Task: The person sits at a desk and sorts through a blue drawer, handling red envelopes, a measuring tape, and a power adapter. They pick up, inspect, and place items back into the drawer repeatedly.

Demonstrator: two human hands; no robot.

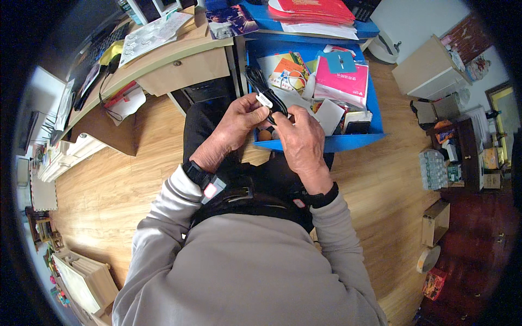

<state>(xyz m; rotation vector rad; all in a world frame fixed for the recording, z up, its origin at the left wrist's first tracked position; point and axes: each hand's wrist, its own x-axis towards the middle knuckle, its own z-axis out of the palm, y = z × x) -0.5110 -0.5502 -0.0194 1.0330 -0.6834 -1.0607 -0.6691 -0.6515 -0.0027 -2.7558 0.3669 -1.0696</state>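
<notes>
A bundled black cable [255, 80] with a white tag [264, 100] is held between my two hands over the front left part of an open blue drawer [359, 142]. My left hand [240, 120] pinches the bundle near the tag with thumb and fingers. On the other side, my right hand [301, 136] grips the cable's lower end. Inside the drawer lie a pink booklet [341, 83], a teal card [341, 62], a white card [329, 116], an orange paper [285, 66] and a thin white cable [294, 77]. A round brown object [264, 135] shows beside my right hand.
Red papers [312, 12] are stacked on the blue surface above the drawer. To the left stands a wooden desk [163, 61] with printed sheets [153, 36] and a shut drawer [185, 71]. A cabinet [432, 69] and packed bottles [433, 169] are at the right.
</notes>
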